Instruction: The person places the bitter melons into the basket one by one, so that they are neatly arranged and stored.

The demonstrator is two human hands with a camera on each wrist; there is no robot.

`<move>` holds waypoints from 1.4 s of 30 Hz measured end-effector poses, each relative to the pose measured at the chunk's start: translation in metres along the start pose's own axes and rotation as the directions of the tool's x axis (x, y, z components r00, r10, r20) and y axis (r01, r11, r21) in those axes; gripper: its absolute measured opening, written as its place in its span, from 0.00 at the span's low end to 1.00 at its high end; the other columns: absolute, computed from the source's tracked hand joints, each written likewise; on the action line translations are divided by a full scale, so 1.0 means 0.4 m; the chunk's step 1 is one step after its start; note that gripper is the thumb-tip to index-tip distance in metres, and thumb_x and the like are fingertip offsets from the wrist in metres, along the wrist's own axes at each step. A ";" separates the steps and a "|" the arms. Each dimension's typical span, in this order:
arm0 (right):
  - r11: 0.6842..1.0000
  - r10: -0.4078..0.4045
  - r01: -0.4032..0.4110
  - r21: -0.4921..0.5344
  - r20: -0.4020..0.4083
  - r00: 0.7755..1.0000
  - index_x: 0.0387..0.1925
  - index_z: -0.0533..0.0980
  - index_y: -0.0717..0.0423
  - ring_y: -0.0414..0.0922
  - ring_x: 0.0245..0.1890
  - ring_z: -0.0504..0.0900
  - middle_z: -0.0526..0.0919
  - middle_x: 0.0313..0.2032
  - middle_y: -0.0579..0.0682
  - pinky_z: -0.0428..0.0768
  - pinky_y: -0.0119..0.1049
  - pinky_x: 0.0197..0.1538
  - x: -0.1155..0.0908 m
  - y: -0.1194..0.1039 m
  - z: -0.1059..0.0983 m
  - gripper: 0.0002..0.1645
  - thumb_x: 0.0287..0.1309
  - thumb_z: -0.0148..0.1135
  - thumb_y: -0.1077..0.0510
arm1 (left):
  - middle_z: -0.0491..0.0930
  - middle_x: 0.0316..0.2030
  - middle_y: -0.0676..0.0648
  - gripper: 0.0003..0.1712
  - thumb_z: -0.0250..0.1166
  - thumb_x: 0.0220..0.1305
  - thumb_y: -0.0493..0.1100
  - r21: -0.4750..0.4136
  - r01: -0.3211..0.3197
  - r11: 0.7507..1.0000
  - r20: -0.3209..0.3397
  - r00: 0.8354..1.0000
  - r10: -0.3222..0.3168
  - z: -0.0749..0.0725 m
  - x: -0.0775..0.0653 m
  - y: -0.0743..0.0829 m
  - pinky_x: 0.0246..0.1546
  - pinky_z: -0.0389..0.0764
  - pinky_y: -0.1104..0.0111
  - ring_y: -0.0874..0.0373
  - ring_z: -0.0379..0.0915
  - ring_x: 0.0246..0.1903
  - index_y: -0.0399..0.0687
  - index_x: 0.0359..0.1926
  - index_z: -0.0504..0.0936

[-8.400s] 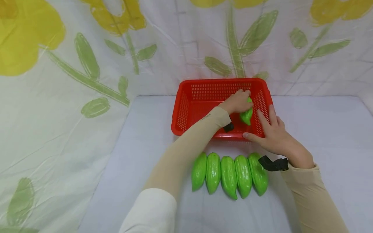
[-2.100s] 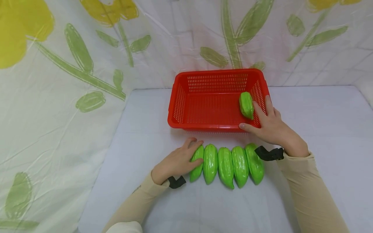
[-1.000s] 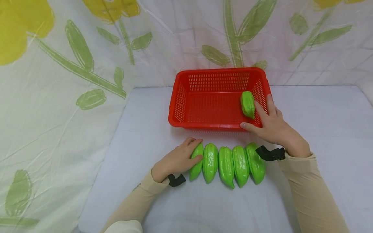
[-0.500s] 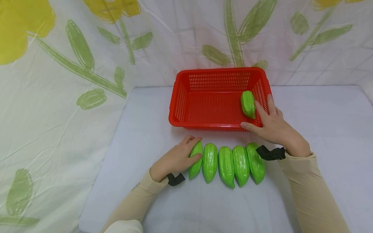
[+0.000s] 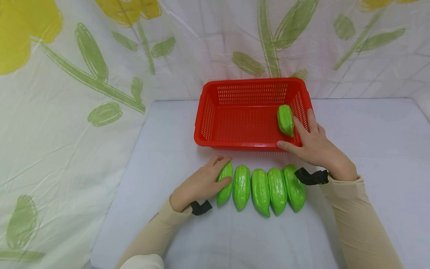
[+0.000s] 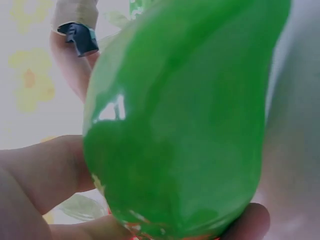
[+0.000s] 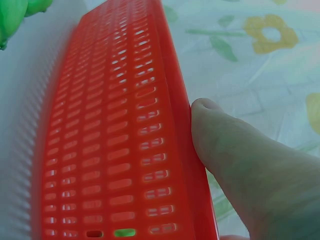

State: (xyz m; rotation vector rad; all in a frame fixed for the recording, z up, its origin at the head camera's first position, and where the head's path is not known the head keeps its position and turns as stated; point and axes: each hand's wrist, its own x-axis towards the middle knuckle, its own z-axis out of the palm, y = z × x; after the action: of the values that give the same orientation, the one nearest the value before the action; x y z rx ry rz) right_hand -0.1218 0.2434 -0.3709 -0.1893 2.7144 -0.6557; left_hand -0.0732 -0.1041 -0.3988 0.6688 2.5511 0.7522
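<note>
Several glossy green, long, ribbed fruits with pointed tips lie side by side on the table in the head view. My left hand (image 5: 201, 181) holds the leftmost green fruit (image 5: 226, 186), fingers over its far end and thumb along its near side. In the left wrist view that fruit (image 6: 180, 125) fills the middle, between thumb and fingers. My right hand (image 5: 314, 147) rests spread over the near right corner of the red basket (image 5: 252, 145), thumb on its rim. The right wrist view shows the straight thumb (image 7: 235, 145) against that rim. Inside the basket, one green fruit (image 5: 285, 120) lies by the right wall.
Beside the held fruit lies a second green fruit (image 5: 241, 188), with a small gap between them. Further right, three more fruits (image 5: 277, 191) sit close together. A flower-patterned cloth (image 5: 188, 56) hangs behind the basket and along the left of the white table (image 5: 161, 130).
My left hand has left the basket, letting go of the fruit there, and come to the leftmost fruit in the row. That fruit has since shifted slightly left; my right hand stays at the basket corner.
</note>
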 end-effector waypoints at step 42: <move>1.000 -0.005 0.005 0.011 -0.013 1.000 0.84 0.33 0.54 0.82 0.74 0.39 0.11 0.78 0.61 0.67 0.83 0.57 -0.003 -0.002 0.001 0.70 0.63 0.55 0.21 | 0.66 0.68 0.47 0.38 0.62 0.74 0.51 0.013 -0.191 0.981 -0.132 0.973 0.191 -0.110 0.036 0.108 0.51 0.83 0.66 0.59 0.72 0.55 0.52 0.80 0.62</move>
State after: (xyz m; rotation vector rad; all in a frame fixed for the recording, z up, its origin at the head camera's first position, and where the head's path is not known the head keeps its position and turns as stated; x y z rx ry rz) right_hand -0.1204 0.2430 -0.3703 -0.1902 2.7226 -0.6760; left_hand -0.0923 -0.0817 -0.3428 0.9031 2.6322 0.8872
